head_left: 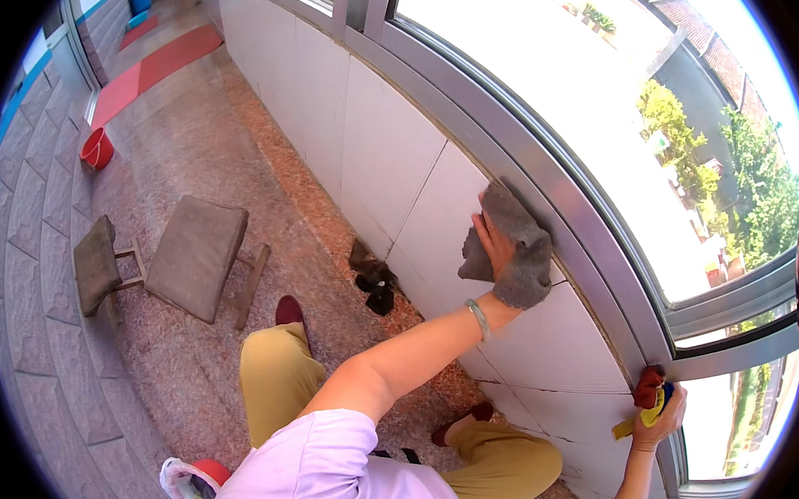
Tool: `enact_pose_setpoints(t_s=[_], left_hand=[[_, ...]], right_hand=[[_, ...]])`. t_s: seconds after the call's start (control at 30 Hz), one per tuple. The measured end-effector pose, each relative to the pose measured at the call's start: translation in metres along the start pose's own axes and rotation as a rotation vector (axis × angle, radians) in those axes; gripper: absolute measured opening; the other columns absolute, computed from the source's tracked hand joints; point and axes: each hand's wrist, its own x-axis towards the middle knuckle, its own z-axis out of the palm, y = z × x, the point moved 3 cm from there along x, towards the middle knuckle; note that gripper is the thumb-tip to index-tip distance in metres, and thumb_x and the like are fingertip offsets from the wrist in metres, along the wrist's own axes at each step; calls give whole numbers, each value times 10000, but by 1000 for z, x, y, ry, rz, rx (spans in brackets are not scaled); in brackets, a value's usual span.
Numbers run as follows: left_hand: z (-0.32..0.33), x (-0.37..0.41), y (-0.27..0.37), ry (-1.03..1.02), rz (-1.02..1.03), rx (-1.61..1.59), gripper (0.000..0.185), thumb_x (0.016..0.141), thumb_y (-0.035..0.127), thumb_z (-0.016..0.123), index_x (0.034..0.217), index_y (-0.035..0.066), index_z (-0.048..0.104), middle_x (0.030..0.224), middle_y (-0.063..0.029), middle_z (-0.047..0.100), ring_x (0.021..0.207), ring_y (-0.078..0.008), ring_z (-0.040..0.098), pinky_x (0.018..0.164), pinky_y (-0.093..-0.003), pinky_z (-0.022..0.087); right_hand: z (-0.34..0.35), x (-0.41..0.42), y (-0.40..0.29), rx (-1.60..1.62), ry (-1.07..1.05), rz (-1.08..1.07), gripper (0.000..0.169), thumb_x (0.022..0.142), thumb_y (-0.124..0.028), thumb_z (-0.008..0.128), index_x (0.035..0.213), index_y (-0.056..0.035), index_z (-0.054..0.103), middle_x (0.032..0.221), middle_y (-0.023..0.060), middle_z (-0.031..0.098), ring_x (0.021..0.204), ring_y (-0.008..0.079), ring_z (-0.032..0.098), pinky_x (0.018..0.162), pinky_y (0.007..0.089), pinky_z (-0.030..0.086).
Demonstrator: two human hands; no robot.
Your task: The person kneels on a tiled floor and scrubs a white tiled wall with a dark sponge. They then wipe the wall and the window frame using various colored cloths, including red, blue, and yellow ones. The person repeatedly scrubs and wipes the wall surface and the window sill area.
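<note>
My left hand (495, 243), with a bangle on the wrist, presses a grey cloth (523, 255) against the white tiled wall (384, 142) just under the metal window frame (512, 114). The cloth drapes over part of the hand and hangs beside the fingers. At the lower right my right hand (663, 418) grips a bunched red, yellow and blue cloth (649, 401) at the window frame's lower edge. Bright window glass (565, 123) lies above and beyond both hands.
Two padded stools (197, 257) stand on the floor at left, near the stone-faced wall (33, 300). A red bucket (97, 149) and red mats (160, 65) lie farther off. Dark items (377, 282) rest at the tiled wall's foot. A lined red bin (210, 472) is at the lower left.
</note>
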Motion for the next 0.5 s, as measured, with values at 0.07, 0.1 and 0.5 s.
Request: enact_pose_setpoints(t_s=[0.07,0.1,0.5], left_hand=[[-10,35,-40,73,27,135,590,955,276,450,1440,-24,296,1453,-217,317,1415,-331,188,1175,-487,-14],[-17,56,-62,119,50,276,553,974,285,442,1427,-8,320,1410,-184,392,1383,-292,263,1172,-432,20],[-113,266,-224,157,39,1751,393,1001,316,448,1321,90,478,1254,-88,529,1150,-198,494,980,-293,373]], right_hand=[[3,-1,3,20,-16,-8,450,803,-239,670,1162,-14,518,991,211,576,895,435,581,798,458,475],[4,-1,3,25,-19,-10,454,806,-246,670,1163,-11,518,990,212,576,896,434,581,798,459,474],[5,-22,28,-47,-74,31,494,847,-282,632,1215,23,507,1140,259,589,1022,450,584,911,457,453]])
